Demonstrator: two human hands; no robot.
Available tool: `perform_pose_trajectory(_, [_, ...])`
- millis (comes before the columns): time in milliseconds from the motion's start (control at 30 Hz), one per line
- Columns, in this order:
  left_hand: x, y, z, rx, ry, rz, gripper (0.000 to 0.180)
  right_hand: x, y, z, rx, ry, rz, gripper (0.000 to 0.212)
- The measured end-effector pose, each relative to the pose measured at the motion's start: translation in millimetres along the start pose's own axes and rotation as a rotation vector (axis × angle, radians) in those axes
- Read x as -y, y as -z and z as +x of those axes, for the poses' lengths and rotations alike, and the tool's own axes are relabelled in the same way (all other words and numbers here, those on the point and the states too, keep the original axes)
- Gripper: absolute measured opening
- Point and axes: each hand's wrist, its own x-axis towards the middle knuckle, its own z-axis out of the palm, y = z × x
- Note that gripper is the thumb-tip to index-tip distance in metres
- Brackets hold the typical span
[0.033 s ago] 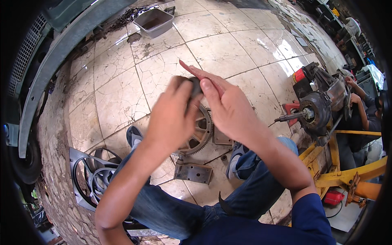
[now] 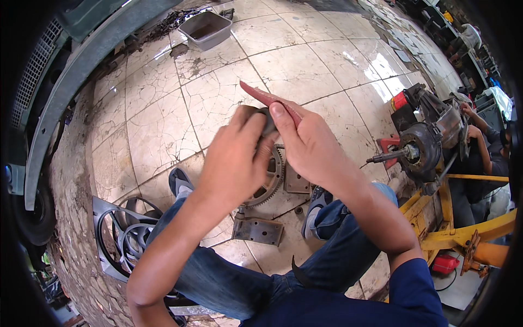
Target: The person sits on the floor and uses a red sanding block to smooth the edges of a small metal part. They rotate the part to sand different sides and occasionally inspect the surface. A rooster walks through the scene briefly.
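Observation:
My left hand (image 2: 231, 150) is closed around a dark grey, rounded part (image 2: 269, 122), mostly hidden by its fingers. My right hand (image 2: 310, 141) pinches a reddish-brown strip (image 2: 259, 94), which looks like sandpaper, with the thumb on top. The strip's pointed end sticks out up and to the left, and its lower side lies against or very close to the grey part. Beneath both hands, a toothed flywheel (image 2: 280, 173) rests on the tiled floor between my feet, partly covered by my left hand. Near it lies a metal bracket (image 2: 258, 231) with holes.
A grey plastic tub (image 2: 218, 39) with dark contents stands at the far left. On the right, a greasy axle assembly (image 2: 419, 144) sits by a yellow frame (image 2: 444, 240), with another person's arm (image 2: 479, 144) behind it. A fan shroud (image 2: 103, 218) lies at left.
My left hand has shifted slightly and looks less blurred. The strip in my right hand now shows more of its reddish face.

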Motion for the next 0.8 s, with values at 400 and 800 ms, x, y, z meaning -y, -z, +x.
perform_pose_trajectory(400, [20.1,3.0,10.0,-0.086,0.093,-0.063,0.02,-1.8,-3.2,5.9,-0.02,0.069,-0.007,0.038])
perform_pose_trajectory(800, [22.7,13.5,9.7,-0.04,0.009,-0.201,0.021,8.4,14.1,6.2,-0.151,-0.024,0.072,0.041])
